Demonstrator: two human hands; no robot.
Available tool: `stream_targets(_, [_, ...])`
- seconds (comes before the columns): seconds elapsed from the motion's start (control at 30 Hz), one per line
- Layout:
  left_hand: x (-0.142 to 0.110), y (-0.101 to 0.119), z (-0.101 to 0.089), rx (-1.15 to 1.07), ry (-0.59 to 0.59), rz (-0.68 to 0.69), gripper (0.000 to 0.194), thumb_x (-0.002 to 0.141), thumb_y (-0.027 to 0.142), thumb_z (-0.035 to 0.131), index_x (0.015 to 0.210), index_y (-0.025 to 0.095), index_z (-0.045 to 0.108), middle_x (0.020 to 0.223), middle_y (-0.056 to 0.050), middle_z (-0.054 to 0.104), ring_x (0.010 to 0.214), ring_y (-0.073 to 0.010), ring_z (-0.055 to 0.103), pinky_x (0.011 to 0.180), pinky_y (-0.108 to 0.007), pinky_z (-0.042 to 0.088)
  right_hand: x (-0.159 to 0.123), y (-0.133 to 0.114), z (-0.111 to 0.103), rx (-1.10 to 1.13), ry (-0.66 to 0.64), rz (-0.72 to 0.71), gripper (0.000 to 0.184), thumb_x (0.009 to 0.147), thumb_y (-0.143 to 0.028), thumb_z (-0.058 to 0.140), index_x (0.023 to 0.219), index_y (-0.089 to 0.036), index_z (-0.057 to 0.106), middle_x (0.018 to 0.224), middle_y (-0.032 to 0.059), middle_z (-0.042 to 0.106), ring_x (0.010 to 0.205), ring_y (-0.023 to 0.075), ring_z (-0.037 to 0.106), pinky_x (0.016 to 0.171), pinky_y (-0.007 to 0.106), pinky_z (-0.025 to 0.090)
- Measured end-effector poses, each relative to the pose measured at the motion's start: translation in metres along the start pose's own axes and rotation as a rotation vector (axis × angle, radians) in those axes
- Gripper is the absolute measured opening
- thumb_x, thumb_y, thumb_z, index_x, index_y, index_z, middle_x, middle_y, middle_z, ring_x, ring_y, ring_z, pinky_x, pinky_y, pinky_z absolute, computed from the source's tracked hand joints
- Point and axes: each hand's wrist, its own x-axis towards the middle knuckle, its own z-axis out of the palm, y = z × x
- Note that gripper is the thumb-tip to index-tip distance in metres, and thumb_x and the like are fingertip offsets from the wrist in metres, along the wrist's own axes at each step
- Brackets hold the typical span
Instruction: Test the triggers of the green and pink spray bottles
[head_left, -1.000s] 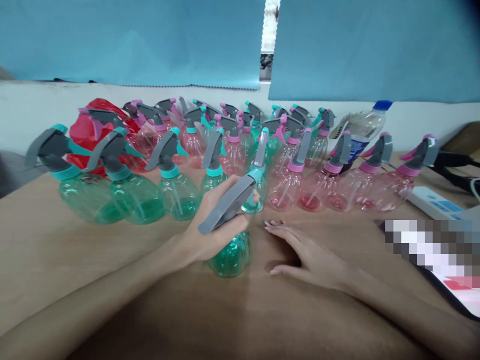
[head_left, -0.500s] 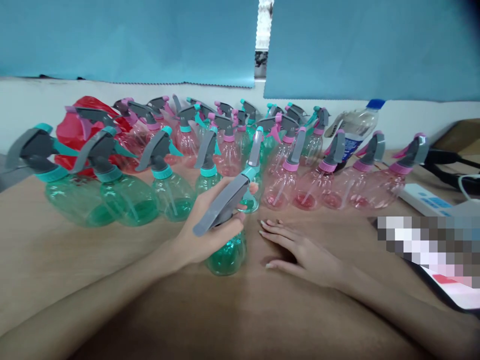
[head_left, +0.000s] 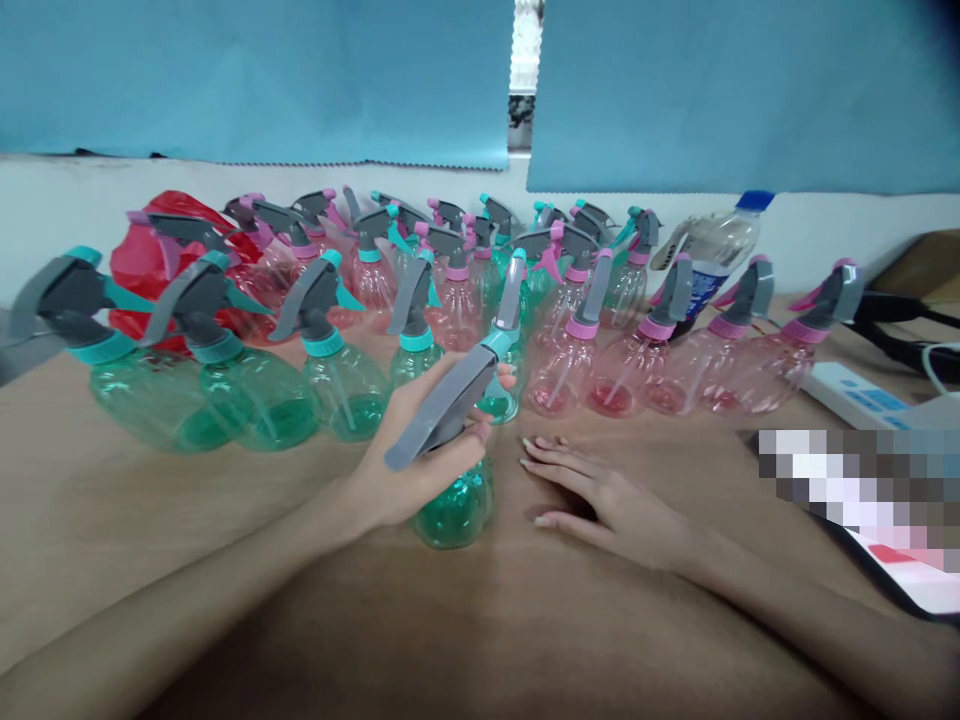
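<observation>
Inside the left grip [head_left: 409,485], clasped the green spray bottle [head_left: 454,515] by its top, base below, long axis near upright; just rightward, had the right grip [head_left: 611,500] loosely spread, empty, on the table [head_left: 67,430].

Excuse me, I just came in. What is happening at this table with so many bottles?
A person's left hand grips a transparent green plastic spray bottle below its grey handle; the bottle's base appears to be on the light brown table. The right hand lies palm down beside it, holding nothing visible. Beyond the hands stands a row of similar bottles, green ones mainly on the left, transparent pink ones on the right, with more behind.
</observation>
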Motion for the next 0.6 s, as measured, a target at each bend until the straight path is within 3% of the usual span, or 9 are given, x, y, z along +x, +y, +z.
stream_targets(0.2, [0.0007,-0.0002,-0.0010,0.027,-0.007,0.013,0.044,0.068,0.012,0.054,0.111,0.022,0.055,0.075,0.003,0.060,0.057,-0.0124,0.054,0.056,-0.025,0.047,-0.0005,0.0031,0.0014,0.009,0.015,-0.014,0.058,0.091,-0.049,0.053,0.143,-0.028,0.039,0.150,0.0042,0.040,0.138,0.0244,0.034,0.113,0.050,0.031])
stream_targets(0.43, [-0.0035,-0.0012,-0.0024,0.031,0.009,-0.031,0.045,0.074,0.013,0.054,0.116,0.029,0.057,0.074,0.005,0.060,0.054,-0.0123,0.053,0.058,-0.027,0.046,0.0004,0.0013,0.0000,-0.004,0.004,-0.017,0.057,0.091,-0.048,0.052,0.142,-0.024,0.041,0.149,0.0053,0.041,0.138,0.0231,0.035,0.114,0.048,0.030])
stream_targets(0.6, [-0.0041,-0.0015,-0.0033,0.077,0.034,0.013,0.037,0.075,0.011,0.052,0.107,0.029,0.058,0.080,0.005,0.059,0.058,-0.0116,0.050,0.059,-0.026,0.043,-0.0003,0.0021,0.0011,0.005,0.014,-0.016,0.056,0.091,-0.047,0.052,0.142,-0.026,0.041,0.149,0.0047,0.041,0.138,0.0233,0.035,0.113,0.049,0.031])
